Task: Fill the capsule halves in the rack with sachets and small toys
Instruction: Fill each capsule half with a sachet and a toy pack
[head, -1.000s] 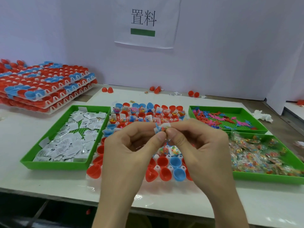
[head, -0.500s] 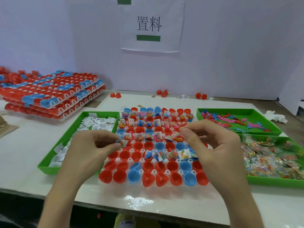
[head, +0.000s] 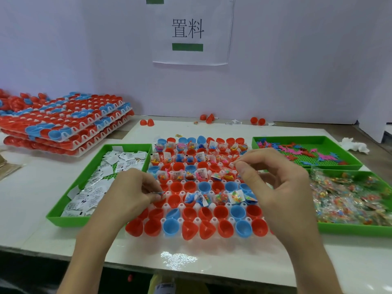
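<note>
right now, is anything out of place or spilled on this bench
Yes: loose red capsule halves lie behind the rack, with a stray sachet among them. A crumpled tissue sits beside the far green tray.

The paper sheet [head: 191, 32] on the wall [head: 297, 60] behind the bench reads "置料". Print on the sachets [head: 99, 181] in the left-edge tray [head: 70, 219] is too small to read.

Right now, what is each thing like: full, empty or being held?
Left hand, pinches a small blue piece.
Right hand, fingers curled; unclear if it holds anything.
Rack, far rows mostly filled, nearest two rows empty.
Sachet tray, holds many white sachets.
Toy tray, holds flat coloured toys.
Packet tray, heaped with clear packets.
Stacked racks, loaded with capsule halves.
</note>
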`<state>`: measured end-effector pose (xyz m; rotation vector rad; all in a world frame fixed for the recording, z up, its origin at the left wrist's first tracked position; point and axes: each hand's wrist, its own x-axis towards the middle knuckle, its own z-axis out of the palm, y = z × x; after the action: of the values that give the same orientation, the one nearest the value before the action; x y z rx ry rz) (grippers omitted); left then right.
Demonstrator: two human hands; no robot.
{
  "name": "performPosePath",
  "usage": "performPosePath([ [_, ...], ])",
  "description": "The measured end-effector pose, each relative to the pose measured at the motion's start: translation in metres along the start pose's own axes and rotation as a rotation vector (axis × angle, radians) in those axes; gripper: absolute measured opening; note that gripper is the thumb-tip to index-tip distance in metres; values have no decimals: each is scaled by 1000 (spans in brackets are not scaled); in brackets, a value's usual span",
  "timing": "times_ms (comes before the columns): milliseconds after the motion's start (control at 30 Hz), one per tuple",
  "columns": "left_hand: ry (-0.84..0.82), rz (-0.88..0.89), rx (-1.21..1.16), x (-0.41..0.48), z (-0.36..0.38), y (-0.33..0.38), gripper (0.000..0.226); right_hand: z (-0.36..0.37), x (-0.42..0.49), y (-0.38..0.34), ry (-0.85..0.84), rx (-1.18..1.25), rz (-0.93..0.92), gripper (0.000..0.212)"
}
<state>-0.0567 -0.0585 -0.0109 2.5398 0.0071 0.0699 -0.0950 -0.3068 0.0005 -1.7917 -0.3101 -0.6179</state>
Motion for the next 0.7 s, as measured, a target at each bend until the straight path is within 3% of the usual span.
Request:
performPosePath([
  [700, -88, -17, 130, 9, 2, 13, 33, -8, -1, 2, 23, 37, 19, 3],
])
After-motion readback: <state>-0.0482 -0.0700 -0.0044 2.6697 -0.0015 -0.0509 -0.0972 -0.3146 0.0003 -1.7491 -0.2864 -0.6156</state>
